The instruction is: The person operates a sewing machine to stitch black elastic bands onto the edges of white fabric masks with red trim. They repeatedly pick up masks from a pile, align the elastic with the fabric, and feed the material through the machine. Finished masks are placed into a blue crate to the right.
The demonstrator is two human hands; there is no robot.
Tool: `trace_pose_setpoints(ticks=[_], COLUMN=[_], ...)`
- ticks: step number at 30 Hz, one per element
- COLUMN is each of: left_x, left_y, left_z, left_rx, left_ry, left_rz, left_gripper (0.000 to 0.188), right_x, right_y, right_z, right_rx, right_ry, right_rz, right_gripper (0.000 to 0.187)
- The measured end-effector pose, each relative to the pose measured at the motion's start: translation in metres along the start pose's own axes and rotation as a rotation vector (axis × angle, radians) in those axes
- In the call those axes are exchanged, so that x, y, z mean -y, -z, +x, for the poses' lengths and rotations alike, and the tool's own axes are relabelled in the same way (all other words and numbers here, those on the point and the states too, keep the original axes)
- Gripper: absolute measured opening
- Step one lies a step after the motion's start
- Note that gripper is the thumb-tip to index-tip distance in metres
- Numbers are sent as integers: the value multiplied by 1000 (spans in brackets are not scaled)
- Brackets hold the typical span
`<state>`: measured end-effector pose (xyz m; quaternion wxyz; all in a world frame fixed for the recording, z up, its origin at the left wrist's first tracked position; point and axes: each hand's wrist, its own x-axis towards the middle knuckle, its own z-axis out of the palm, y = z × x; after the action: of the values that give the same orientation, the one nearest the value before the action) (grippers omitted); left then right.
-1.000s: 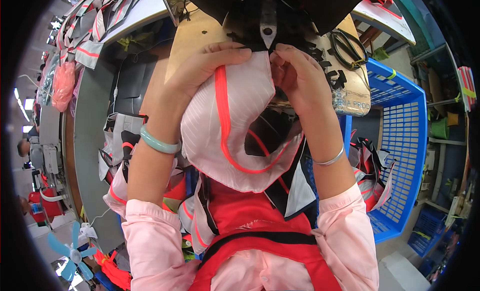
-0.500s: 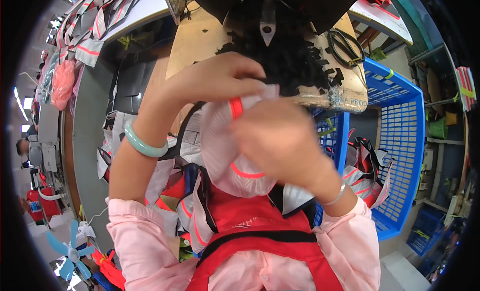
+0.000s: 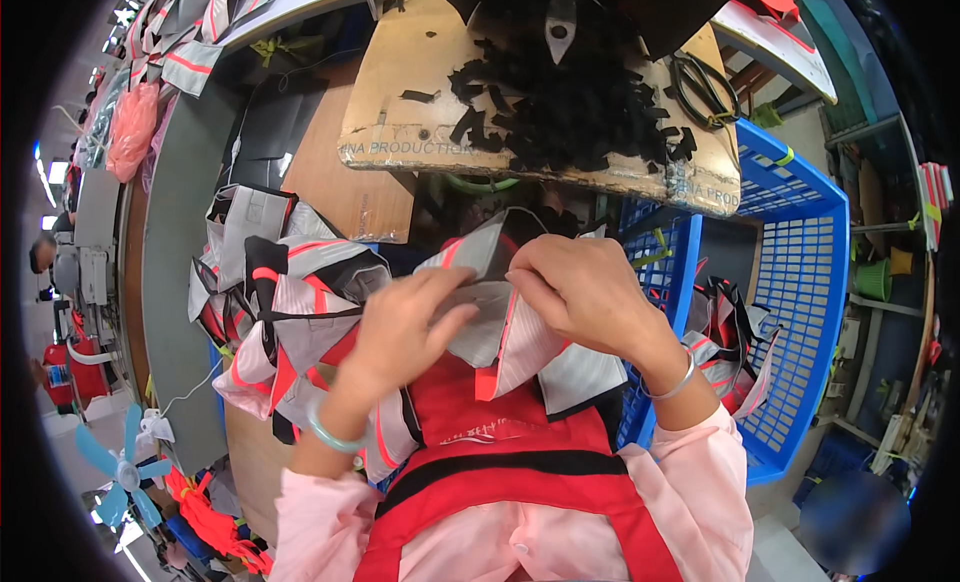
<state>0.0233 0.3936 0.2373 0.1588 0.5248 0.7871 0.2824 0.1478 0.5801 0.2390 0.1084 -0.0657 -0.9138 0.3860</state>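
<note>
A light grey sewn fabric piece with neon-red trim [image 3: 528, 350] is held over my lap, its upper edge spread apart. My right hand [image 3: 590, 294] is closed, pinching the edge of that piece between thumb and fingers. Beside its left part, my left hand [image 3: 405, 330] has thumb and fingers apart, slightly blurred; whether it touches the fabric I cannot make out. More grey pieces with red stripes and black edging [image 3: 310, 307] lie heaped to the left of my left hand. A red apron [image 3: 500, 412] covers my lap beneath the piece.
Ahead stands a wooden worktop [image 3: 400, 112] strewn with black scraps [image 3: 560, 112], under a pointed metal part [image 3: 560, 32]. Black-handled scissors [image 3: 703, 90] lie at its right. A blue plastic basket [image 3: 800, 282] with similar pieces stands right; a blue fan [image 3: 127, 472] is lower left.
Both hands have come down from near the worktop's edge, and the left has let go of the fabric's upper edge. The bunched piece now hangs more open, and more of the left heap shows.
</note>
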Motion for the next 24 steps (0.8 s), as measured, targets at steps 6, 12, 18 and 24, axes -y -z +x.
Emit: trace_pose_setpoints(ticks=[6,12,18,24], left_x=[-27,-86,-63,-20], left_y=[-3,72,56,45], left_z=[-15,6,92,129], left_rx=[-442,-398,-276,-82], left_ry=[-12,-342,-254,-46], left_rz=[-74,203,-119,-400], left_gripper=[20,37,17,19], right_x=[22,33,18,-22], right_y=[17,38,69,63], right_z=[-8,-24,-5,35], right_rx=[-82,-298,-505,-398], right_ry=[142,175,-145,-215], right_rz=[-77,235,253,406], right_gripper=[14,16,11,20])
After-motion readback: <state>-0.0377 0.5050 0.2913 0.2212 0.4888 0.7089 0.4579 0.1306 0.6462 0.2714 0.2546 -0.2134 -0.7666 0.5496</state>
